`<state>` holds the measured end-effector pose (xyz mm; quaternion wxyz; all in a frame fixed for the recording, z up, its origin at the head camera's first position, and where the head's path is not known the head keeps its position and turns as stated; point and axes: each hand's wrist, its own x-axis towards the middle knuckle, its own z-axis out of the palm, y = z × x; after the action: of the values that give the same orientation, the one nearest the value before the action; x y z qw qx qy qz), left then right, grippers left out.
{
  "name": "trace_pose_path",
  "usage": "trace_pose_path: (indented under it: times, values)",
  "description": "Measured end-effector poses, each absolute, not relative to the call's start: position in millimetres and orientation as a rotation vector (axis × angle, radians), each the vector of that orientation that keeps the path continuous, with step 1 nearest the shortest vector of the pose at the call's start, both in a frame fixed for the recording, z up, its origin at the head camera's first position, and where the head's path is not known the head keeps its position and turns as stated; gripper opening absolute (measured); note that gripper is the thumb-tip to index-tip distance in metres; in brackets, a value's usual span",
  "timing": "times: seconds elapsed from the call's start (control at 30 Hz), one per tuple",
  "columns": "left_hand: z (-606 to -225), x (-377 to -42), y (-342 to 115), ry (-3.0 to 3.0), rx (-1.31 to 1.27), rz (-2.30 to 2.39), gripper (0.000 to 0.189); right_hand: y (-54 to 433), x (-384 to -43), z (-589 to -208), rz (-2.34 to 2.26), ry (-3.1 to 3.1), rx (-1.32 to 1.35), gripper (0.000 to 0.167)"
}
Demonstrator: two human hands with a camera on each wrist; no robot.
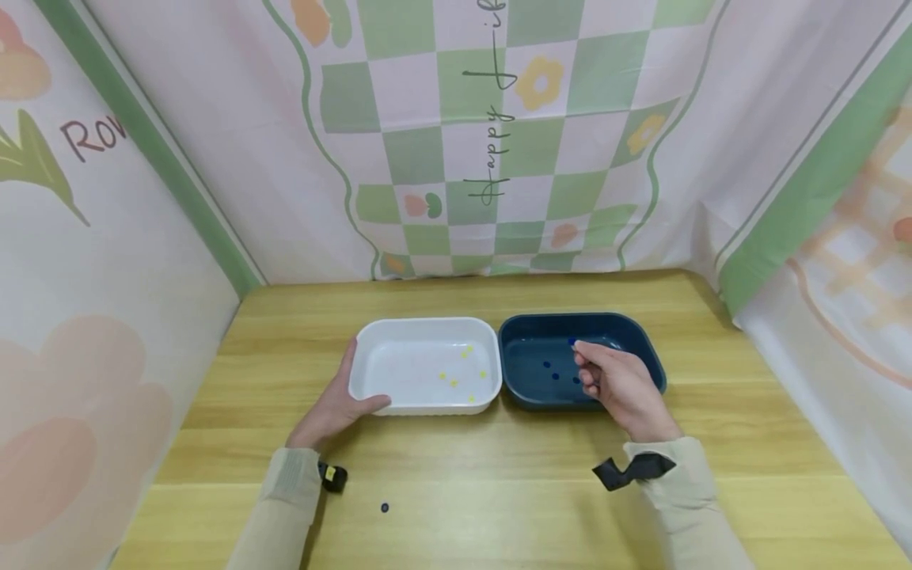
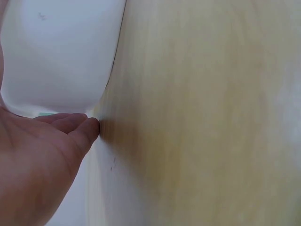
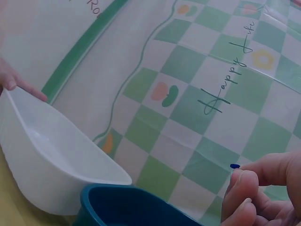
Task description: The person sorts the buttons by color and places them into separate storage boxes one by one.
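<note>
A small dark-blue button-like piece [image 3: 234,166] is pinched between the thumb and index finger of my right hand [image 1: 627,392]. That hand is over the dark blue basin [image 1: 516,392], where several small blue round pieces [image 1: 556,377] lie on the bottom. My left hand [image 1: 335,408] holds the left end of the white basin [image 1: 399,324], its thumb over the front rim and its fingers along the outer side wall. Several small yellow pieces [image 1: 454,383] are scattered in the right part of the white basin.
Both basins stand side by side on a wooden table [image 1: 456,467]. One small dark round piece [image 1: 385,507] lies on the wood near the front, right of the left wrist. A checkered cloth [image 1: 473,150] hangs behind, with printed cloth at both sides.
</note>
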<state>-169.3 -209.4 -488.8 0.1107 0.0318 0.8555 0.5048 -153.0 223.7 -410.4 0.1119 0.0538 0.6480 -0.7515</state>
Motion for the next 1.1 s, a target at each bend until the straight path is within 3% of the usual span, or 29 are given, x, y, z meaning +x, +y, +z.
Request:
trace_pose_path:
  times: [1.1]
  values:
    - [-488,-170,-209,2.510,0.080,1.499,0.123,250,-152,-413,-2.406,1.713,0.281,0.014]
